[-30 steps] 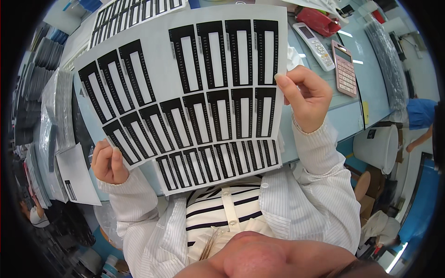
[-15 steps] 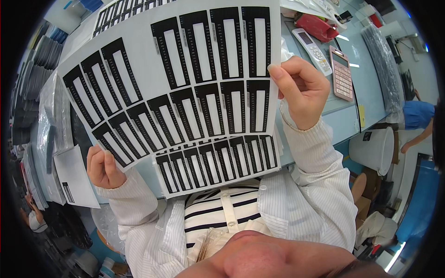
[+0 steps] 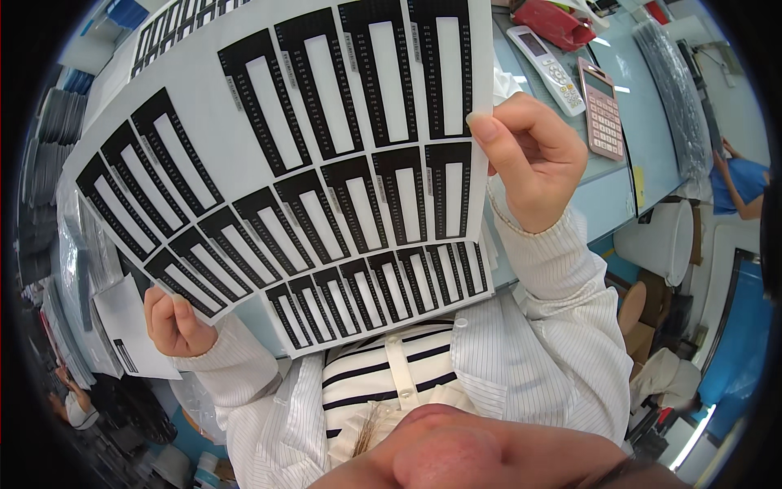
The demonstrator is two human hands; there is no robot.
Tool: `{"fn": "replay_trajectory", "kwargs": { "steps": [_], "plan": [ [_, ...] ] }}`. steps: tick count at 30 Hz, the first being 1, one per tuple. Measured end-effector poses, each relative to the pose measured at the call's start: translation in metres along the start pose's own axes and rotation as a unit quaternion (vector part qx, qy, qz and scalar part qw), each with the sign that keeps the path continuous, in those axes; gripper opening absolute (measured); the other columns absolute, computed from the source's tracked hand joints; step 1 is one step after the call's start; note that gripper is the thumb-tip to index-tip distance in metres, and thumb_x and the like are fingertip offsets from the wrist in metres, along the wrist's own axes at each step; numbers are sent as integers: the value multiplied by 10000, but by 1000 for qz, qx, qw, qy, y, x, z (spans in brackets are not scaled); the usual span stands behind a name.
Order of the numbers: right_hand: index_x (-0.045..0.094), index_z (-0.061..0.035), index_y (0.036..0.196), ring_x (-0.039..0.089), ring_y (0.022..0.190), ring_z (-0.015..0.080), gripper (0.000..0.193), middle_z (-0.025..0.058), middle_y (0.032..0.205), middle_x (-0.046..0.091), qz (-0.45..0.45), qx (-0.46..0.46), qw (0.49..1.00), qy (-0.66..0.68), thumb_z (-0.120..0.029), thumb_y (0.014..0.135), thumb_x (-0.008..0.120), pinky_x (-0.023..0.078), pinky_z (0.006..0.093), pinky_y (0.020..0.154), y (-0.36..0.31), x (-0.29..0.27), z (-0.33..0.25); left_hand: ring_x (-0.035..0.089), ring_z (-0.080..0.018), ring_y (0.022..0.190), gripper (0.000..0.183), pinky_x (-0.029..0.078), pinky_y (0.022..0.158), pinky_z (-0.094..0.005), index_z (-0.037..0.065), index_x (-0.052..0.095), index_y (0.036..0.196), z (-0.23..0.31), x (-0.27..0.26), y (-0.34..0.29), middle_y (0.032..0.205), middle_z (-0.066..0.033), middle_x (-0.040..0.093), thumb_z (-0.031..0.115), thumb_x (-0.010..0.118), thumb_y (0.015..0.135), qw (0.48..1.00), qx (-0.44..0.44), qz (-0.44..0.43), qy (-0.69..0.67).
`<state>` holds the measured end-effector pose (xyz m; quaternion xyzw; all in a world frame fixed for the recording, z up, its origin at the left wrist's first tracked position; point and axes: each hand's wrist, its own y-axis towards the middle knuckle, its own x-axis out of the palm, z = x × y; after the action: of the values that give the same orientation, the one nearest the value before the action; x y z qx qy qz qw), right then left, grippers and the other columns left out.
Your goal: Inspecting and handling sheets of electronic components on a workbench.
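Note:
A large white printed sheet [image 3: 199, 77] with rows of black frame shapes around white strips is held up and tilted before me. My left hand [image 3: 177, 323] pinches its lower left corner. At its right edge, my right hand [image 3: 533, 159] grips the sheet between thumb and bent fingers. Beneath it, close to my body, a stack of similar printed sheets [image 3: 383, 295] lies partly covered. More printed sheets [image 3: 175, 37] show beyond the held sheet's far edge. What lies directly behind the raised sheet is hidden.
On the right of the desk lie a white remote control [image 3: 546, 72], a pink calculator [image 3: 600, 110] and a red case [image 3: 554, 24]. A white bin [image 3: 656, 244] stands beyond the desk's right edge. Stacked flat sheets [image 3: 61, 122] fill the far left. Another person [image 3: 737, 183] in blue is at right.
The left side of the held sheet has dropped toward me and moved left with my left hand, and the sheet appears larger. My right hand stays nearly in place, still gripping it.

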<state>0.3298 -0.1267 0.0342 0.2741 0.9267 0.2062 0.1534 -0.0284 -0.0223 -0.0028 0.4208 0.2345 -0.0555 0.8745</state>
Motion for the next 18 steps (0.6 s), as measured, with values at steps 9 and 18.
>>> {"fn": "replay_trajectory", "kwargs": {
  "steps": [9, 18],
  "plan": [
    [614, 14, 685, 456, 510, 56, 95, 15, 602, 560, -4, 29, 1000, 5, -36, 744, 670, 348, 202, 485, 0, 3, 3, 462, -137, 569, 204, 352, 531, -240, -51, 542, 684, -1, 0, 2, 670, -111, 550, 92, 471, 811, 1000, -17, -20, 9],
    [617, 13, 678, 473, 505, 46, 113, 7, 591, 565, -7, 59, 998, -3, -58, 742, 677, 368, 193, 482, 3, 2, 9, 411, -120, 562, 207, 302, 525, -235, -33, 517, 648, -4, 5, 10, 638, -73, 495, 92, 479, 808, 996, -60, -53, -36]
  ]
}}
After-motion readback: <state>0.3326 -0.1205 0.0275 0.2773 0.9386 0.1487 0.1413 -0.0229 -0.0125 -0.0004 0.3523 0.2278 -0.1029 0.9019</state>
